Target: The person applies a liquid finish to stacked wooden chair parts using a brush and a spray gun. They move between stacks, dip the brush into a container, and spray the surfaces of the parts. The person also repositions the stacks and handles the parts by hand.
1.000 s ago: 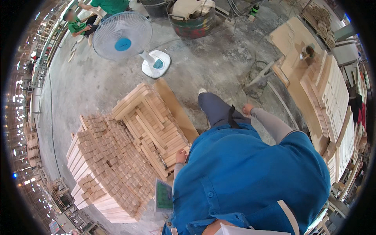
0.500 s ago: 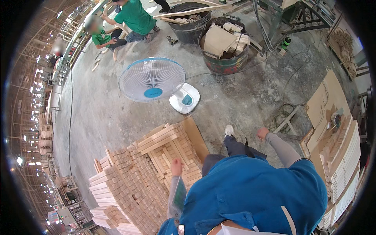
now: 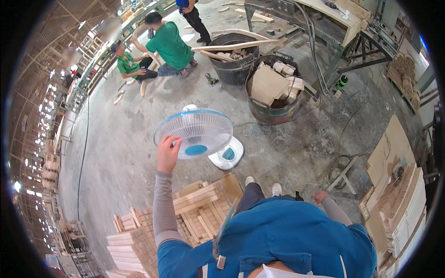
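My left hand is raised at the end of an outstretched arm and overlaps the near left rim of a standing fan. Its fingers are bent, with the thumb apart, and nothing shows in them. Whether it touches the fan's guard I cannot tell. The fan has a blue rim and hub and a white base on the floor. Low at my right side hangs my right hand, its fingers loosely curled and no object visible in it. Below my left forearm lies a stack of cut wooden pieces.
Two dark tubs of wood scraps stand beyond the fan. Boards and strips are stacked at the right, beside a cable coil. People in green shirts crouch at the far left. A green bottle stands near a machine.
My left hand has risen from above the wood stack to in front of the fan. The right hand has dropped closer to my side. The view has shifted, showing more beyond the tubs.
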`<state>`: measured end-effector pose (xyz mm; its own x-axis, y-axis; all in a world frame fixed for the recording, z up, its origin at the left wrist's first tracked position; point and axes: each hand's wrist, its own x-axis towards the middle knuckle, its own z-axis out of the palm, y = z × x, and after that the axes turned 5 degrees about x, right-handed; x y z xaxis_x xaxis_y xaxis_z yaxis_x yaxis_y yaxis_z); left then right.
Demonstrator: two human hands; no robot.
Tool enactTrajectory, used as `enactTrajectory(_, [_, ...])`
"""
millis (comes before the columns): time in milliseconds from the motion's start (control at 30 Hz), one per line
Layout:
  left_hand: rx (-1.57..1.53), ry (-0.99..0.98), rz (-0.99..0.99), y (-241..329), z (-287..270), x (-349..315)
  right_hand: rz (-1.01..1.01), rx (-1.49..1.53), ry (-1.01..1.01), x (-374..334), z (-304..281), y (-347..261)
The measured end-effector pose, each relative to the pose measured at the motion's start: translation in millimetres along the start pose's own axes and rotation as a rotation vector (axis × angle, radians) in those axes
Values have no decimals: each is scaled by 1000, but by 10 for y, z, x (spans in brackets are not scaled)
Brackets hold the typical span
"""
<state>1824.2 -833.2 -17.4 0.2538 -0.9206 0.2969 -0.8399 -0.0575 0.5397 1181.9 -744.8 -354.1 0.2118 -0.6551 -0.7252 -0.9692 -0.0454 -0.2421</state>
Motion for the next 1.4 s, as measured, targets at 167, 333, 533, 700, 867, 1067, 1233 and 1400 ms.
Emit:
enactTrajectory(167, [210,-146,67,-1003,-115,1052,56,-15,-207,-11,-21,-639])
enactTrajectory(333, [328,-351,170,-1679,268,1875,247,478,145,255,-239,-1416])
enactTrajectory(533, [360,-795,-14,-1785,698,2342,356,777,207,325,-203,-1994])
enactTrajectory(700, [560,-758,262,-1712,784,2486,417,808,181,167,88,-1857])
enactTrajectory(867, [549,-784,236,-1152,1031,2214,614,936,185,10,308,-1624])
enactTrajectory(1067, [538,-829,238,-451,1239,1645,540,972,186,-71,407,-1333])
enactTrajectory(1233, [419,-729,308,25,1381,1255,561,1080,247,-296,516,-1029])
enactTrajectory(1400, [307,-681,282,503,1588,910,544,1137,207,-722,679,-289])
